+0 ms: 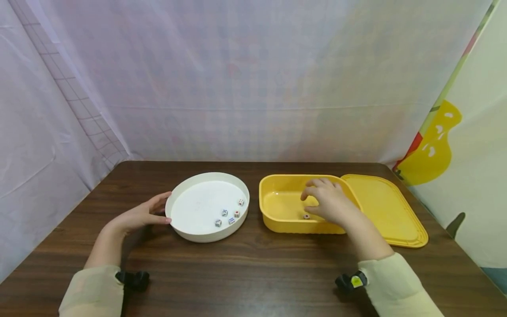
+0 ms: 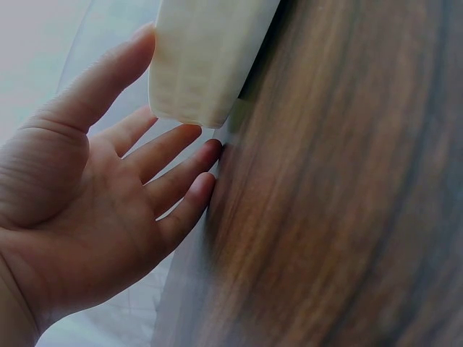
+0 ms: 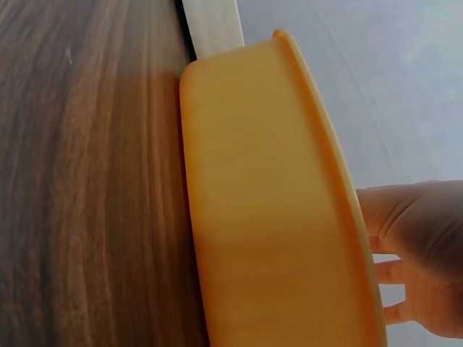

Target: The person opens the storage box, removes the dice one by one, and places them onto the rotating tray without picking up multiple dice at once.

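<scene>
A round white tray holds several small dice with coloured pips, grouped toward its right side. At the tray's left rim, my left hand touches the wall with thumb and fingertips, its fingers spread and relaxed in the left wrist view. My right hand is over the yellow box, fingers bent and apart with nothing visible between them. One die lies in the box just below that thumb. In the right wrist view the box wall hides my right fingertips.
A yellow lid lies flat to the right of the box, partly behind it. Both containers stand on a dark wooden table. A pale curtain hangs behind the table's far edge.
</scene>
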Available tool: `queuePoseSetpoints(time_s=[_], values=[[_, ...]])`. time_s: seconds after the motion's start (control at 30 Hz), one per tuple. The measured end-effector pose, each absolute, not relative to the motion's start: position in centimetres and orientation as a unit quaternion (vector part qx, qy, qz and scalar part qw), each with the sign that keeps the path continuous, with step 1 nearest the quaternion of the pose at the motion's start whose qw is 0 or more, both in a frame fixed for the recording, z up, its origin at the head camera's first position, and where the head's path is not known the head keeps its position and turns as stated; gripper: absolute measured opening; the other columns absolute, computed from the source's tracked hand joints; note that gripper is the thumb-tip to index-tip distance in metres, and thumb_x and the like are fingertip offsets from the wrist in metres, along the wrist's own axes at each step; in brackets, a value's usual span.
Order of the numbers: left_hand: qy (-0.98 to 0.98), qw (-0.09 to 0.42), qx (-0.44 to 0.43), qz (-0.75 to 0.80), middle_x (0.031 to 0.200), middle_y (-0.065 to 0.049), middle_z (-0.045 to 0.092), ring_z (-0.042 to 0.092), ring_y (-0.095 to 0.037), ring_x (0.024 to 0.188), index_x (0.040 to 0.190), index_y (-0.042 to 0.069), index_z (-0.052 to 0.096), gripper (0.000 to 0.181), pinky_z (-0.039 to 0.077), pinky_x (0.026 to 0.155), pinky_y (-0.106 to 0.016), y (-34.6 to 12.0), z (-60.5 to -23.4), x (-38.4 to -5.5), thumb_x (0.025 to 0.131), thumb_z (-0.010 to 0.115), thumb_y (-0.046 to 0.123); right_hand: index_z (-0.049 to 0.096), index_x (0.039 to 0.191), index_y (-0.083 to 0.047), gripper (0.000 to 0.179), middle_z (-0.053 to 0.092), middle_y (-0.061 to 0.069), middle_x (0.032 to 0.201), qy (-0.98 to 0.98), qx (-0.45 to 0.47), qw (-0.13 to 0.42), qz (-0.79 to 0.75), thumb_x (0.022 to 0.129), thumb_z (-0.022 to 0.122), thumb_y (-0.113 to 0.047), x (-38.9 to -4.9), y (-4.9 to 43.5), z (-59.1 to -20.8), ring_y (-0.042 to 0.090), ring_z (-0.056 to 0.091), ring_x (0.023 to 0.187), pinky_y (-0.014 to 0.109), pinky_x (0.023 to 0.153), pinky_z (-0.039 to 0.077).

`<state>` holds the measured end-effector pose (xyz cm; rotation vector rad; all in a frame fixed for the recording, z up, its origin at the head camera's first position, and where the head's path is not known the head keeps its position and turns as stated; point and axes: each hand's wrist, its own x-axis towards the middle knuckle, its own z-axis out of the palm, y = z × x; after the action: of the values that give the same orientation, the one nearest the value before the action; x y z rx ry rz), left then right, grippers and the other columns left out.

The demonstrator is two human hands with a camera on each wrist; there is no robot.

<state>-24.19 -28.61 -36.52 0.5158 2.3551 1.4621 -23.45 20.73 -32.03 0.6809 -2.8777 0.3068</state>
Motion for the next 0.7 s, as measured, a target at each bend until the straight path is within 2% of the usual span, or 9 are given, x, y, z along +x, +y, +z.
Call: queuePoseSetpoints(time_s=[0.23, 0.7], values=[[0.824, 0.16, 0.182, 0.511, 0.151, -0.033, 0.015, 0.02, -0.05, 0.135, 0.151, -0.003, 0.009, 0.091, 0.02, 0.105, -0.06, -28.52, -36.43, -24.14, 0.087, 0.071, 0.012, 0.071, 0.09, -0.015, 0.014, 0.055, 0.019, 0.125, -0.965, 0.226, 0.075, 0.105, 0.079, 0.078, -0.019, -23.59, 21.06, -32.35, 0.044, 0.042, 0.118, 0.067, 0.093, 0.026], [0.822, 0.163, 0.183, 0.515, 0.152, -0.032, 0.012, 0.014, -0.047, 0.138, 0.151, -0.003, 0.008, 0.091, 0.019, 0.105, -0.06, -28.51, -36.36, -24.08, 0.087, 0.071, 0.011, 0.069, 0.084, -0.017, 0.017, 0.058, 0.016, 0.118, -0.968, 0.225, 0.055, 0.097, 0.076, 0.082, -0.024, -23.97, 21.24, -32.93, 0.042, 0.045, 0.113, 0.064, 0.09, 0.029]])
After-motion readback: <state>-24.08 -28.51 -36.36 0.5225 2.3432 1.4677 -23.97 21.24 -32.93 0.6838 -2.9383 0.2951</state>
